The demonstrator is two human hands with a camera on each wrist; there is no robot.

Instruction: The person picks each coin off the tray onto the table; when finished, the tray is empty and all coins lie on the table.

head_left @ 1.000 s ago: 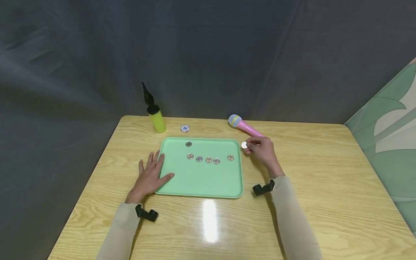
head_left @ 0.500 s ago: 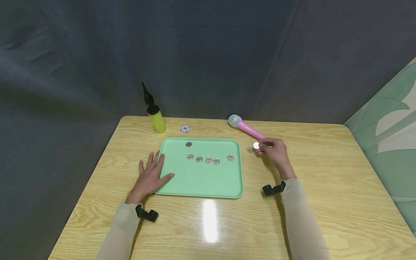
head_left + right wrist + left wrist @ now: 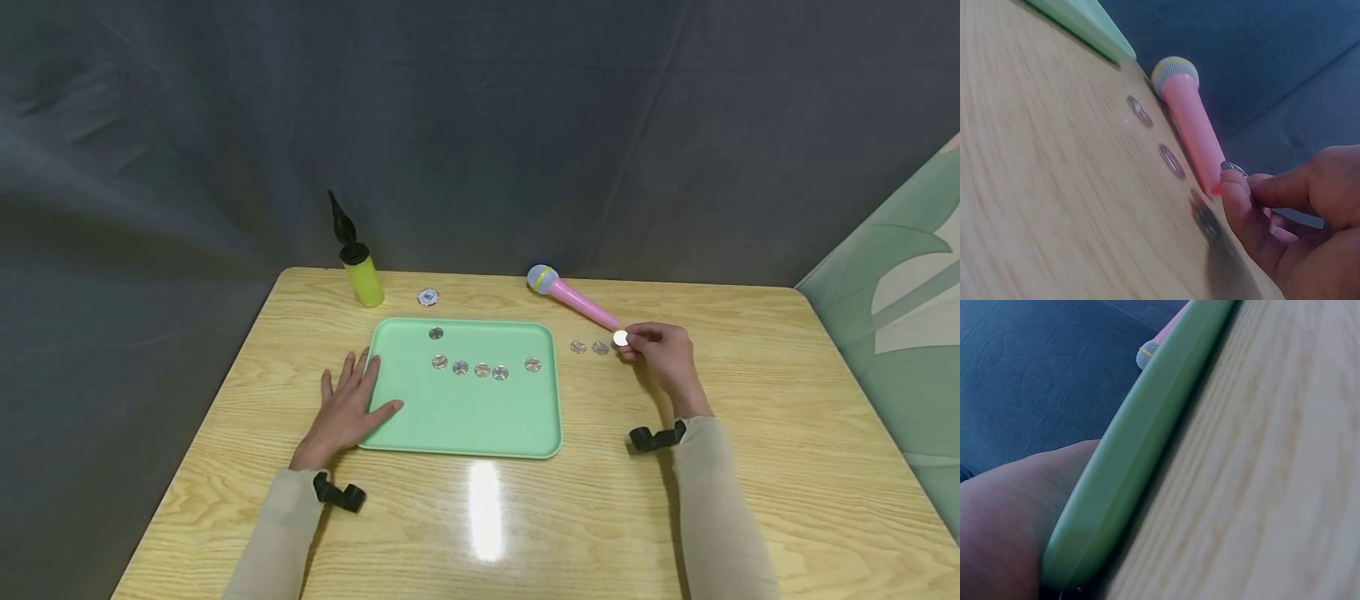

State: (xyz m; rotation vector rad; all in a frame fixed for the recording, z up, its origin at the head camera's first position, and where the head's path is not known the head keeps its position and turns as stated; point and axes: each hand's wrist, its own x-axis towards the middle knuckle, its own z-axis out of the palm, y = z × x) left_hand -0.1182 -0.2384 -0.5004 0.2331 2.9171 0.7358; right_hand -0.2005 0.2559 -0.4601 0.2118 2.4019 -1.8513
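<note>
My right hand (image 3: pixel 662 354) is to the right of the green tray, just above the table. Thumb and finger pinch a silver coin (image 3: pixel 620 337), seen nearly edge-on in the right wrist view. Just left of it, two coins (image 3: pixel 601 348) lie flat on the wood, side by side. On the left edge of the green tray (image 3: pixel 461 425) rests my left hand (image 3: pixel 347 412), its fingers spread straight and the thumb over the rim. Several silver coins (image 3: pixel 482 370) lie in the tray, most of them in a loose row, and one coin (image 3: pixel 436 333) is nearer the back rim.
A pink toy microphone (image 3: pixel 581 303) lies behind the two table coins, its handle end close to my right hand. Behind the tray are a poker chip (image 3: pixel 428 297) and a yellow-green hand pump (image 3: pixel 363 275) with a black nozzle. A dark cloth (image 3: pixel 480 150) hangs behind the table.
My right hand has moved rightward from the tray's edge. Two coins have come to lie on the table behind it, and it now pinches another. The left hand stays put.
</note>
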